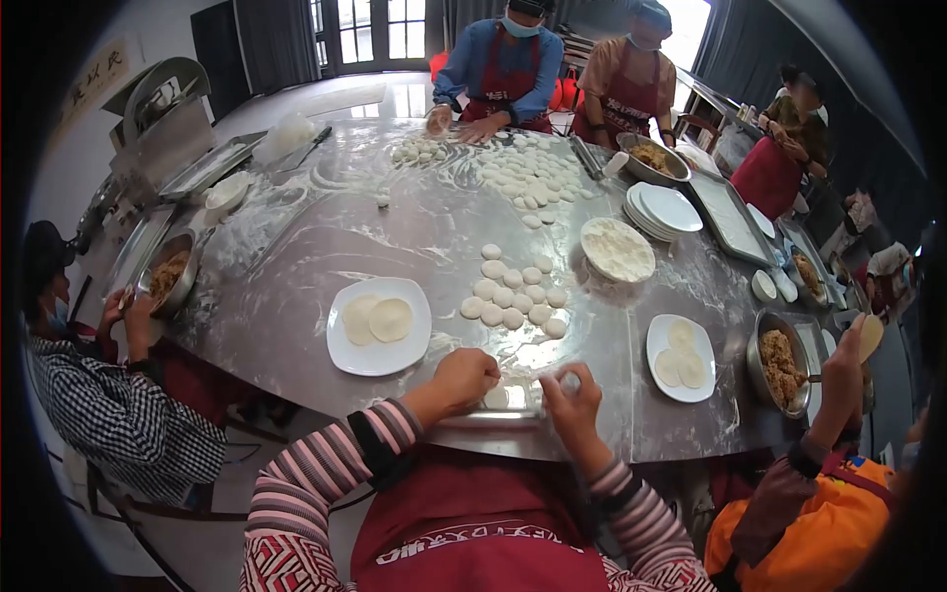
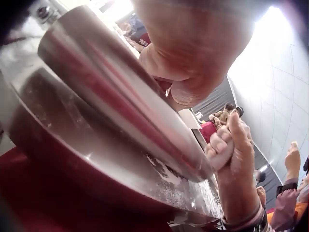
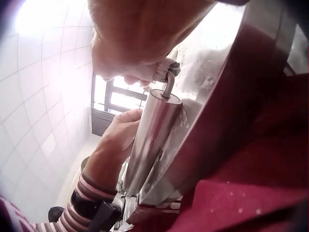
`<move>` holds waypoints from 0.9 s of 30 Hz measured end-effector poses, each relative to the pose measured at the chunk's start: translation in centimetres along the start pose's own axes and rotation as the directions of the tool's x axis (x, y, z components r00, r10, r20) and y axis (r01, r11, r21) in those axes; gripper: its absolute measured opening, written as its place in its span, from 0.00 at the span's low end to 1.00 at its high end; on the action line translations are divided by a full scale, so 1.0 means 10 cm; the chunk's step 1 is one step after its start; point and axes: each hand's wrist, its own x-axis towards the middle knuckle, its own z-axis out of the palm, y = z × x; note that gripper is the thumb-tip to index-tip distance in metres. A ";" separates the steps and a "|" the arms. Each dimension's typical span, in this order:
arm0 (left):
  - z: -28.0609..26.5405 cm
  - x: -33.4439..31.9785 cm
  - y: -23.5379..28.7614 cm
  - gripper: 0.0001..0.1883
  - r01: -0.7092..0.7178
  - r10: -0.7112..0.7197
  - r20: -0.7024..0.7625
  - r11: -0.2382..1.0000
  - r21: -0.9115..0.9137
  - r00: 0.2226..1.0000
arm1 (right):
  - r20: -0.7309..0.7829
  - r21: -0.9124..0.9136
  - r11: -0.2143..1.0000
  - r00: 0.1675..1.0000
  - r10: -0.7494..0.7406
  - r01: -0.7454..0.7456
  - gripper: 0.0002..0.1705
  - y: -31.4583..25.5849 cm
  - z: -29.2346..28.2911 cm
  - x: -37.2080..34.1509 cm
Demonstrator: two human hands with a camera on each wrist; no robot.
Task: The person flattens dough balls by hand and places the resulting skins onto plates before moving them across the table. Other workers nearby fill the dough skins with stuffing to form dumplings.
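Note:
A smooth metal roller lies along the near edge of the metal table. My left hand is just past it, fingers curled and close over the tabletop. The roller fills much of the left wrist view, in front of that hand, whose fingertips are partly hidden. At the roller's right end, my right hand has its fingers curled and grips a handle. In the right wrist view, a bent rod leads from the roller to the handle's whitish, crumpled end in that hand.
Small dough rounds lie ahead of my hands. Square plates with flat wrappers stand left and right. A bowl of flour and a bowl of filling are on the right. Several people stand or sit around the table.

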 end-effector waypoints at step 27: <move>-0.04 0.07 -0.11 0.09 -0.009 0.072 0.351 0.984 -0.177 0.934 | 0.017 0.110 0.991 0.997 0.072 -0.074 0.14 -0.12 -0.09 -0.21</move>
